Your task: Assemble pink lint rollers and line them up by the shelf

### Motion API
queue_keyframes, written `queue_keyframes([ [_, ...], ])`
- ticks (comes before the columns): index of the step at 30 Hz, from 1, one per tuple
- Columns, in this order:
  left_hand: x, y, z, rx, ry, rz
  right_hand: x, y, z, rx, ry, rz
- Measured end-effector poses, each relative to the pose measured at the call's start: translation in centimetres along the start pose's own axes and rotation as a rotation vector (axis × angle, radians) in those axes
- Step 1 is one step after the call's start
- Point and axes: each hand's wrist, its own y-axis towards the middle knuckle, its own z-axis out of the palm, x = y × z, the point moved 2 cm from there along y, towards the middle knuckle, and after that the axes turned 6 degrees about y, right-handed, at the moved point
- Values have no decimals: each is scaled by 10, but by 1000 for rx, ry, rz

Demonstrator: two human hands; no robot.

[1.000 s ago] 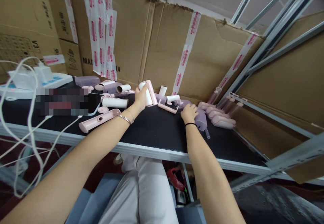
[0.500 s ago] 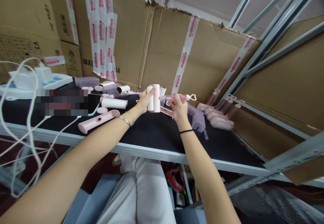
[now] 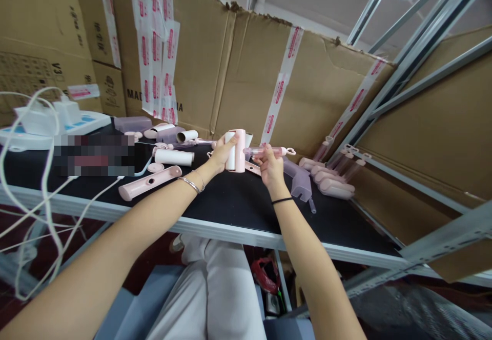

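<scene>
My left hand [image 3: 218, 154] is closed round a pink roller head with a white roll in it [image 3: 235, 150], held upright above the black table [image 3: 238, 201]. My right hand [image 3: 269, 167] grips a clear pink handle [image 3: 269, 151] with a ring at its far end, held level, its near end touching the side of the roller head. Both hands hover just over the table's middle.
Loose white rolls [image 3: 173, 156], a long pink cover [image 3: 149, 182] and purple cases [image 3: 132, 123] lie left of the hands. Finished pink rollers [image 3: 332, 182] and a purple piece [image 3: 300, 182] lie right. White cables [image 3: 46, 186] hang at left. Taped cardboard [image 3: 269, 83] walls the back.
My right hand left the pile on the table with the clear pink handle and brought it to the roller head, which my left hand turned upright and moved closer.
</scene>
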Motion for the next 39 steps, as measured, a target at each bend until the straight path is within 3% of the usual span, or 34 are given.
queue_keyframes([
  [5, -5, -4, 4, 17, -56, -9, 1, 1, -3, -42, 89, 57],
  [11, -7, -3, 3, -10, -42, -6, 4, 2, -4, 63, 109, 57],
  [17, -8, -3, 1, -39, -16, 9, 7, -1, -3, 83, 113, 56],
  [26, -3, 1, -2, -113, 39, 25, 4, 0, -3, 127, 42, 16],
  [39, -5, -3, 1, -74, 12, 8, 5, 0, -3, 195, -36, -108],
])
